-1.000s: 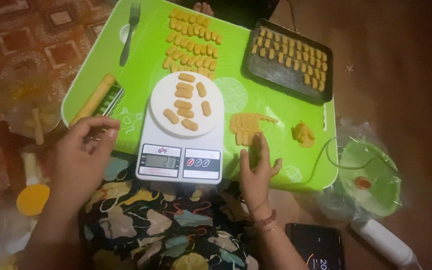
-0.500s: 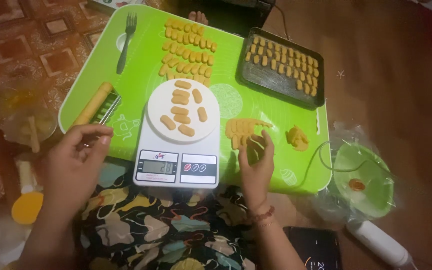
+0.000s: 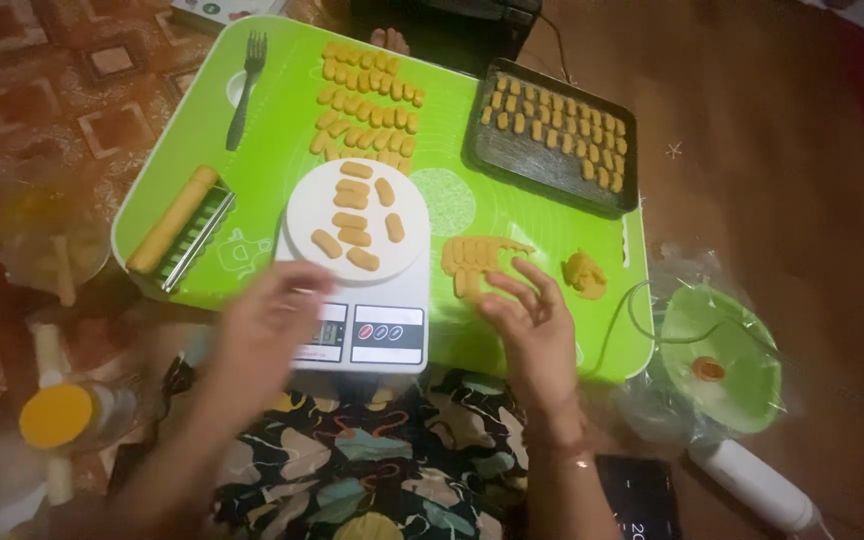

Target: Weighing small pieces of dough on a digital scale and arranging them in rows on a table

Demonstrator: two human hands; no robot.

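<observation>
Left hand: the left hand (image 3: 270, 325) is blurred, fingers loosely spread and open, hovering over the front left corner of the scale (image 3: 357, 300); it grips nothing, and I cannot tell whether it touches the scale.

Right hand: the right hand (image 3: 535, 325) is open, fingers fanned and curled a little, fingertips right at the near edge of the cut dough strips (image 3: 474, 262); nothing is gripped.

Dough strips: a small flat piece scored into short fingers, lying on the green mat (image 3: 272, 130) just right of the scale.

Scale: white, with a round white plate (image 3: 304, 205) on top and a display panel at the front, sitting at the mat's near edge.

Plate contents: a handful of short orange dough pieces (image 3: 354, 212), loosely scattered.

Baking tray: a dark baking tray (image 3: 542, 170) at the far right of the mat, its far part filled with neat rows of dough pieces, the near part bare.

Mat contents: more rows of shaped pieces (image 3: 367, 115) beyond the plate, a small dough lump (image 3: 584, 274) to the right, a fork (image 3: 244, 85) at the far left, and a dough log (image 3: 172, 220) lying in a metal mould at the left edge.

Green lid: a round green lid (image 3: 722, 355) on clear plastic, off the mat to the right.
</observation>
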